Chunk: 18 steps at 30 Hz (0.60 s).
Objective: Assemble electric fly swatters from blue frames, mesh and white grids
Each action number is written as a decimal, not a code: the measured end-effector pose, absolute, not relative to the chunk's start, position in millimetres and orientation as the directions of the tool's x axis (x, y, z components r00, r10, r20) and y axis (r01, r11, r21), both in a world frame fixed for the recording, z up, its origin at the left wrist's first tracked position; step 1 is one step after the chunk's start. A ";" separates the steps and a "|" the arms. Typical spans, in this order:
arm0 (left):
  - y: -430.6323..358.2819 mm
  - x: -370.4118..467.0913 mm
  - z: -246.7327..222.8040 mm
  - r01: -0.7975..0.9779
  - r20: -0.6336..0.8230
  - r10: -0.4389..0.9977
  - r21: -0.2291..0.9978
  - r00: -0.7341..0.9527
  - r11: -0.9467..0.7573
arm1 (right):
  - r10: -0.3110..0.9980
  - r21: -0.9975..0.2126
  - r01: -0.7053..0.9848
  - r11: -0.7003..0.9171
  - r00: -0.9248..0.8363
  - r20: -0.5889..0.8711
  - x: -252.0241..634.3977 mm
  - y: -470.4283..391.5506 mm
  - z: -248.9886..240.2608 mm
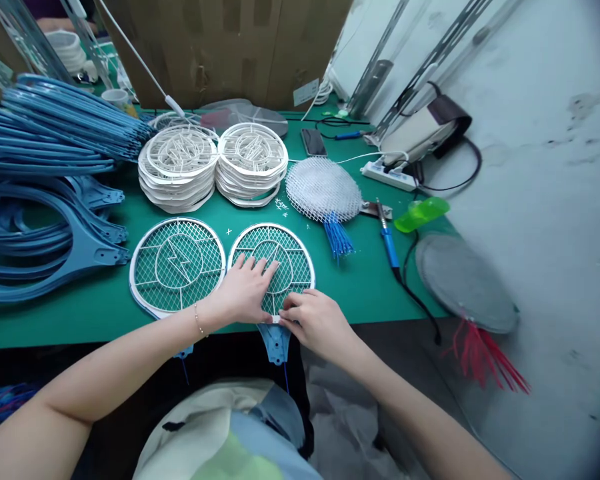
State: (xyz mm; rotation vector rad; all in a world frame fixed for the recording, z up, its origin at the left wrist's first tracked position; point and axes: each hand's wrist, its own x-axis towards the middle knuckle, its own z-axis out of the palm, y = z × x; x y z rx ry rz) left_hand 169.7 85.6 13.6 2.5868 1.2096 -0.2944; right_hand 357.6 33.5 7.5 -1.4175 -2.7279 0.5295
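1. Left hand point(245, 290): palm down, fingers spread flat and pointing away from the body; a thin bracelet circles the wrist.
2. Right hand point(315, 320): fingers curled, fingertips point(286, 313) pinched together near the left hand's thumb.
3. Both forearms: bare, converging from the lower corners toward the centre.

Head-worn camera looks forward and down, close over the green table point(360, 280).

A small assembly workshop: stacked white grilles point(179, 167), piled blue racket frames point(55, 127), a soldering iron point(387, 240) and cardboard boxes point(220, 47) crowd the green surface point(365, 280).
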 end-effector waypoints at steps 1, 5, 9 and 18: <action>86.8 173.1 14.2 0.781 -0.303 0.723 0.158 0.620 -0.604 | 0.813 -0.328 0.806 0.492 -0.560 -0.156 355.0 34.9 7.6; 84.5 174.6 16.4 0.796 -0.278 0.746 0.219 0.605 -0.564 | 0.886 -0.400 0.840 0.367 -0.446 -0.123 352.3 36.8 10.4; 74.2 126.8 3.0 0.770 -0.056 0.792 0.284 0.608 -0.571 | 0.981 -0.558 0.811 0.176 -0.098 0.167 426.9 44.0 15.2; 62.9 90.3 -7.3 0.801 0.091 0.833 0.235 0.546 -0.550 | 0.573 -0.229 0.564 -0.793 0.819 0.031 688.3 61.0 18.8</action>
